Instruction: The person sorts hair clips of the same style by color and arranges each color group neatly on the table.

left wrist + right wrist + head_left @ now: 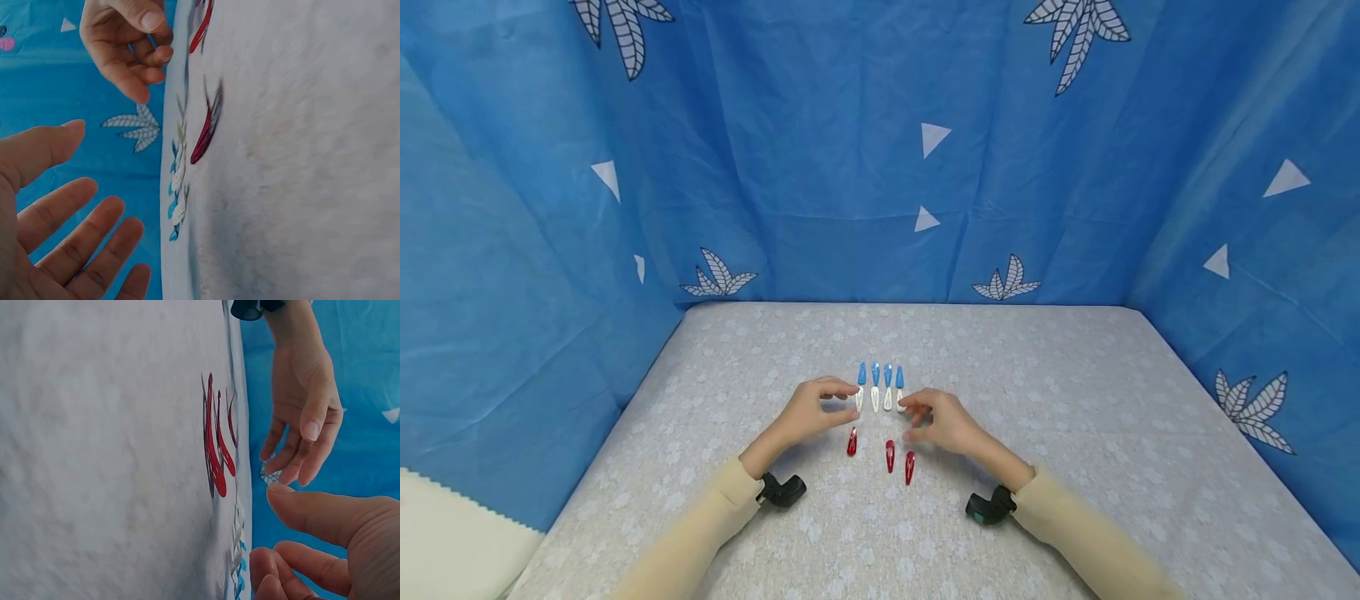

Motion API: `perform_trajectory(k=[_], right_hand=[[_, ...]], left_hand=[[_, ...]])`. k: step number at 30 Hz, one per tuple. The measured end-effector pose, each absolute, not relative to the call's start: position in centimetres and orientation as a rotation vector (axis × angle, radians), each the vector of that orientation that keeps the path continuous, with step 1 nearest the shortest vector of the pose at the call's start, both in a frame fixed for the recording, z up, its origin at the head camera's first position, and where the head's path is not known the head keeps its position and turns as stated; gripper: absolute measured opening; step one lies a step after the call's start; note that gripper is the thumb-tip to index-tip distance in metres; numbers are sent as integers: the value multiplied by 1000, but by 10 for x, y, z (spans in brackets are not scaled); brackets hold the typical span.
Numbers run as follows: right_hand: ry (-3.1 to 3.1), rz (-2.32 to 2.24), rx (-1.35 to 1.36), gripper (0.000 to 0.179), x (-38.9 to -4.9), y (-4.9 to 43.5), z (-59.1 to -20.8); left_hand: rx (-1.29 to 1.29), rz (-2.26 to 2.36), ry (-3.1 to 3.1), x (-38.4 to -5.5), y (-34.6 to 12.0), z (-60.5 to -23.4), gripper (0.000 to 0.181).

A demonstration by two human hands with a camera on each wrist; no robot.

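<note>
Several blue hair clips [876, 372] form a row, with a row of white hair clips [875, 400] just below in the head view. My left hand [808, 410] hovers beside the leftmost white clip, thumb and fingers spread with nothing held. At the other end of the row is my right hand [946, 422], fingers loosely bent, thumb apart from them, nothing seen in its grasp; its fingertips partly cover the rightmost white clip. Nearer to me lie three red hair clips: one [852, 442] by my left hand, a middle one [890, 456], and one [910, 468] below my right hand.
A pale floral cloth [1075, 400] covers the table. Blue curtains [865, 167] with leaf and triangle prints stand behind it and along both sides. Black devices [782, 490] are strapped at both wrists.
</note>
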State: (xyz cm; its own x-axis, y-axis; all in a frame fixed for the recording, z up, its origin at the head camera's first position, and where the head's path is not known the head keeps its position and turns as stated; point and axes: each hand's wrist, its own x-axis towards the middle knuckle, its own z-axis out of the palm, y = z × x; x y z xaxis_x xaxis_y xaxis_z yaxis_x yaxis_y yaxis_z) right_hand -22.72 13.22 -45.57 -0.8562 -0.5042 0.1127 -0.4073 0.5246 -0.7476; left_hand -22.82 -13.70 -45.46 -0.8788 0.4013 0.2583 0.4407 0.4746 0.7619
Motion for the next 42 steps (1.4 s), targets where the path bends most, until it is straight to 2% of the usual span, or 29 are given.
perform_trajectory(k=[16, 42], right_hand=[[2578, -1245, -902, 49, -205, 129, -459], [2662, -1135, -922, 49, -197, 116, -473]], left_hand=[[-813, -1374, -2656, -203, -143, -466, 46], [-788, -1283, -2707, -201, -140, -484, 52]])
